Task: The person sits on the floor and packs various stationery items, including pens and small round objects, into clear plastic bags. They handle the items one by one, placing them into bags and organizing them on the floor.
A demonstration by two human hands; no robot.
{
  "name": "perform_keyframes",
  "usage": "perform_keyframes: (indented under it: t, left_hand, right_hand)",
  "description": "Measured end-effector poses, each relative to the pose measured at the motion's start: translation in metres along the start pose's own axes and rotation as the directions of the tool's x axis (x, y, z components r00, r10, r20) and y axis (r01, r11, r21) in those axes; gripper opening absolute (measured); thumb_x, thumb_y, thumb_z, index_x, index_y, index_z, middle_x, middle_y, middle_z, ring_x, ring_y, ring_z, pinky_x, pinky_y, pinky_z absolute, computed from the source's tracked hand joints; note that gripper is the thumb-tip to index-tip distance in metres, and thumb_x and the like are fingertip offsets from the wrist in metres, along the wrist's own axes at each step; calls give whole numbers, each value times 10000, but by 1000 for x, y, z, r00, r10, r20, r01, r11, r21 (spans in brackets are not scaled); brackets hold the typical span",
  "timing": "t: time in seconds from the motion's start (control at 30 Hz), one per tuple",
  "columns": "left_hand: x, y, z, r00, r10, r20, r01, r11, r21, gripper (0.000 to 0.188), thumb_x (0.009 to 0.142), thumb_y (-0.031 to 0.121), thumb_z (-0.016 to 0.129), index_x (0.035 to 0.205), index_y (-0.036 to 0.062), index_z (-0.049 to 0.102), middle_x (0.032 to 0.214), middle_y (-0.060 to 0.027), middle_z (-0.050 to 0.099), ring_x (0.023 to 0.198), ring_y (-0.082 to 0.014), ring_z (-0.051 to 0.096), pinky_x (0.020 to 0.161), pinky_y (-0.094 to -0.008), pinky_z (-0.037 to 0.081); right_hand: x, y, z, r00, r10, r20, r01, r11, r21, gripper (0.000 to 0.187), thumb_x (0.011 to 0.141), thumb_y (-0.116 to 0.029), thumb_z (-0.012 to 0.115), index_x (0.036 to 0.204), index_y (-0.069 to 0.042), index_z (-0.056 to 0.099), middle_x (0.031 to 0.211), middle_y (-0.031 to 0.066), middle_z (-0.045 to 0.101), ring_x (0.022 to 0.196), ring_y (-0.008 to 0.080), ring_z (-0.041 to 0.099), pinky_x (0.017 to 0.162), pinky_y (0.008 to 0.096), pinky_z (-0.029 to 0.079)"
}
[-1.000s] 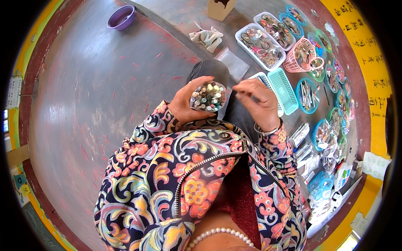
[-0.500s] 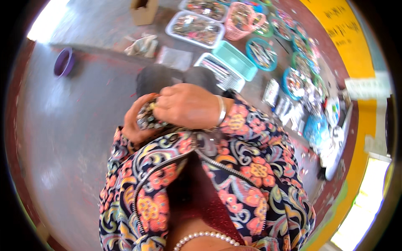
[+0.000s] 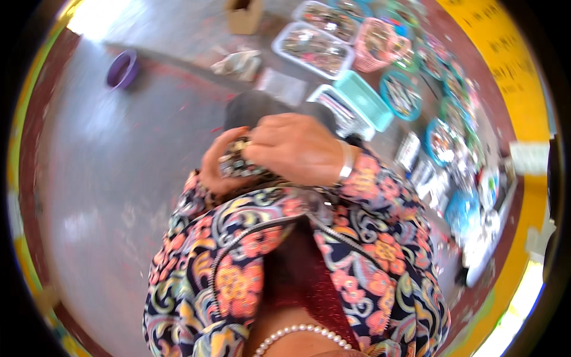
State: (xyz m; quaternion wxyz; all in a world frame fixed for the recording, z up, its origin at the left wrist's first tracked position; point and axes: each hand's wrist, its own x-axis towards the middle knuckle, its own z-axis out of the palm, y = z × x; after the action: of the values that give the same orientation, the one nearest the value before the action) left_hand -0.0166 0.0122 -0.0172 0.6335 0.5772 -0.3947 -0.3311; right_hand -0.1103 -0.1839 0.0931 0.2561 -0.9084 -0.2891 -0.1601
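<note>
My left hand (image 3: 215,168) holds a small bundle of bead-like pieces (image 3: 236,162) close to my chest. My right hand (image 3: 295,149), with a pale bangle on its wrist, lies over the top of the bundle and covers most of it; its fingers curl onto the pieces. Both arms wear sleeves with a bright floral pattern. A dark rounded thing (image 3: 256,107) on the floor shows just beyond my hands.
On the grey floor stand several trays and baskets of small trinkets: a clear tray (image 3: 311,49), a pink basket (image 3: 380,40), a teal basket (image 3: 364,97), round teal dishes (image 3: 402,94). A purple bowl (image 3: 122,68) and a cardboard box (image 3: 242,14) sit farther off.
The view has swung and tilted. My right hand has moved from beside the bundle to on top of it, and both hands have come in toward my chest.
</note>
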Motion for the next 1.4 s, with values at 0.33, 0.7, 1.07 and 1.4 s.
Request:
perform_keyframes:
  t: [0.33,0.7,1.07,1.4]
  left_hand:
    - [-2,13,0,996,77,-43,-75,995,59,793,588,28,785,1256,-14,358,1164,-117,516,1078,-185,501,939,-320,375]
    - [-1,20,4,995,59,-79,-58,998,13,743,601,106,789,1237,17,415,1178,-108,496,1071,-179,503,915,-304,390]
    - [-1,12,1,994,83,-67,-77,993,94,782,586,36,772,1256,-2,368,1174,-100,501,1080,-179,498,940,-310,370]
    - [-1,21,5,997,27,-71,-23,998,50,810,572,17,768,1266,5,350,1181,-116,495,1101,-196,487,948,-324,373]
  right_hand:
    - [-15,-20,-43,591,661,-463,-212,681,701,95,818,-102,612,865,-25,584,758,55,620,627,118,578,546,227,452]
    - [-89,56,17,235,963,129,275,-194,942,131,857,-187,586,836,-63,550,692,40,557,550,114,496,483,221,385]
    - [-91,56,19,240,969,54,221,-109,969,132,825,-77,601,942,-28,567,853,74,618,769,154,607,596,215,486]
    - [-104,65,23,252,967,-49,208,-4,978,139,811,33,554,945,-6,558,929,97,602,894,191,609,709,231,521]
